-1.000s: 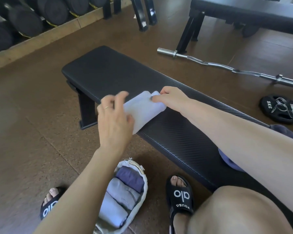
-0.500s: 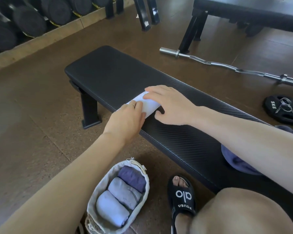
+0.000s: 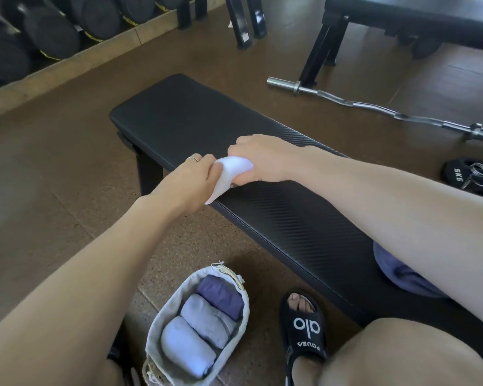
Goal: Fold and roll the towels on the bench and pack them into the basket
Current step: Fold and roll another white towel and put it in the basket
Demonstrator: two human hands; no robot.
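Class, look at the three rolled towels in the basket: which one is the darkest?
The purple rolled towel at the far end of the basket, nearest the bench. The other two rolls are pale blue-grey.

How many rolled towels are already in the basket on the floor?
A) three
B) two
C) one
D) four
A: the basket holds three rolls side by side, one dark purple and two paler ones, while both hands work a white towel on the bench.
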